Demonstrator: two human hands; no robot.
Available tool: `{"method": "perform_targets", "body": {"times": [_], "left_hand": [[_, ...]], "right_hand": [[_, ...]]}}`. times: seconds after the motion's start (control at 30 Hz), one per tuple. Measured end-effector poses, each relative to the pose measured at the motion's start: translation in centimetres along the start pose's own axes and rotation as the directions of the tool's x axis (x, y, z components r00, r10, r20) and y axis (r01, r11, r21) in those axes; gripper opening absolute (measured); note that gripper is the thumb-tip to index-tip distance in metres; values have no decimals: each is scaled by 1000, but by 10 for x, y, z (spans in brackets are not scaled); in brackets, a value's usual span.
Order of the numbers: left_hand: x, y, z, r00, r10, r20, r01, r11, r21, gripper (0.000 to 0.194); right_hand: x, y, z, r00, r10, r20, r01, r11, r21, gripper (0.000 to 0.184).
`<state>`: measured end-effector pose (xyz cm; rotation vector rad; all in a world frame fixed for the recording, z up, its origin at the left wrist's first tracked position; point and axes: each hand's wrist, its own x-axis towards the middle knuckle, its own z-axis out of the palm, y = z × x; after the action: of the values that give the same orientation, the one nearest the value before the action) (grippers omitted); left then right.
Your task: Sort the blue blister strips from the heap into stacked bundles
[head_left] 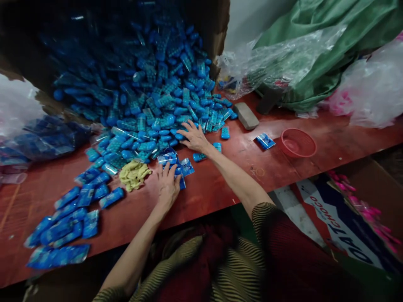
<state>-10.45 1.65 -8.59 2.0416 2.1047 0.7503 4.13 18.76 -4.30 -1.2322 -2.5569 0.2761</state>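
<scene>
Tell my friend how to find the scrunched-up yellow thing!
On the red table, find the big heap of blue containers. At its near edge, just left of the left hand, sits the crumpled lump. It's yellow, while the containers and packets beside it are blue.

Red tabletop (212, 191): blue containers (168, 121), grey block (246, 115) towards far edge; blue packets (86, 195), red basket (298, 143) nearer front edge

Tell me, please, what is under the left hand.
Blue printed packets show beyond and beside the left hand, on the red tabletop; whatever the hand itself covers cannot be seen.
</scene>
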Motion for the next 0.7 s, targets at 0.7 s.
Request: {"method": "perform_targets", "body": {"times": [0.7], "left_hand": [[-82, -8, -28, 975, -171, -143, 138, 966, -217, 30]], "right_hand": [[-129, -98, 23, 991, -17, 130, 16, 1000, 11, 28]]}}
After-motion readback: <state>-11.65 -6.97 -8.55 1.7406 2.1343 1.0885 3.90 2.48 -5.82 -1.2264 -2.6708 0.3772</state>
